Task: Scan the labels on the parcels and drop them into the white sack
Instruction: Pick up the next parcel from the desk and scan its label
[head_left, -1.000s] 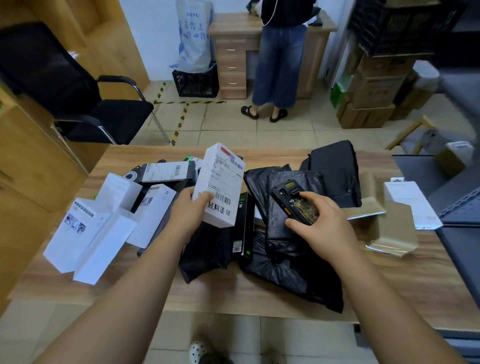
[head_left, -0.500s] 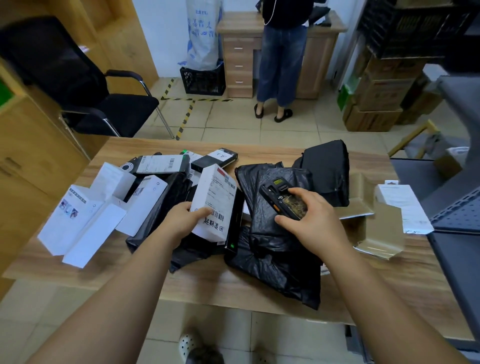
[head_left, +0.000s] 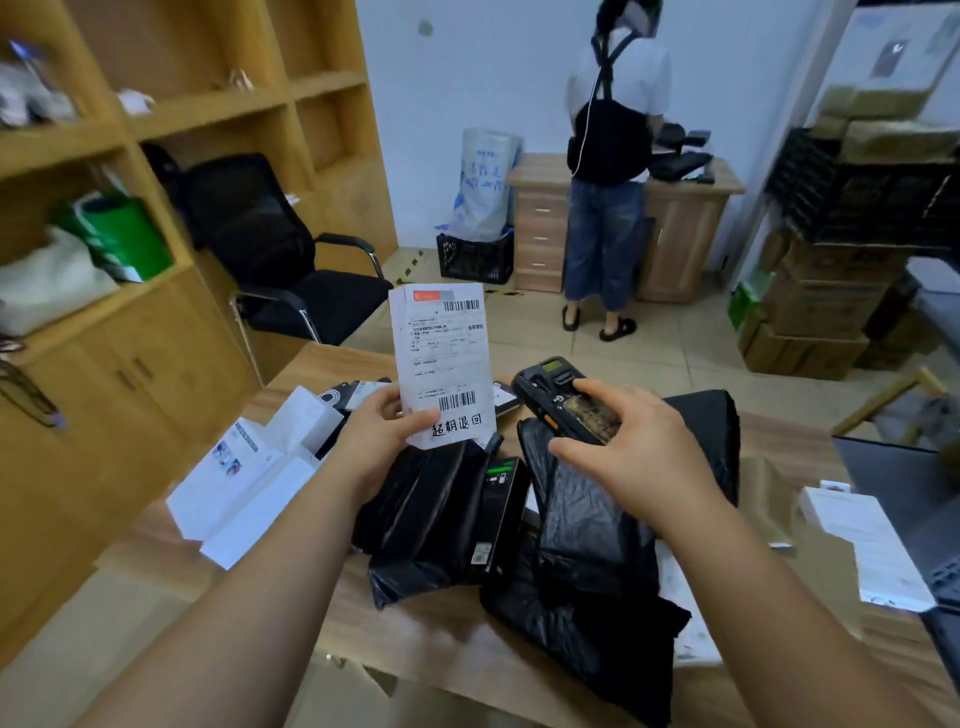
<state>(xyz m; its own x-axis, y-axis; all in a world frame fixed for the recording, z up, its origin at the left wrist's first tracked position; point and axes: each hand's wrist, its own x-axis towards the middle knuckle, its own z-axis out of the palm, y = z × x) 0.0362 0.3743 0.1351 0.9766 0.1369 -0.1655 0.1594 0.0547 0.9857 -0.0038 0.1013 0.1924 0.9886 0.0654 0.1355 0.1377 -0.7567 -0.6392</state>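
My left hand grips a white parcel box by its lower end and holds it upright above the table, label with barcodes facing me. My right hand holds a black handheld scanner just right of the box, its head pointing up and away. Below them lie several black plastic parcels and a slim black box on the wooden table. White boxes lie at the left. A white sack stands in a black crate by the far wall.
A person stands at a far desk with their back to me. A black office chair sits left of the table beside wooden shelving. Cardboard boxes are stacked at the right. A white flat package lies on the table's right side.
My left hand has lifted the white box from over the pile to upright in front of me. The scanner in my right hand rose beside it. My view has tilted up and left.
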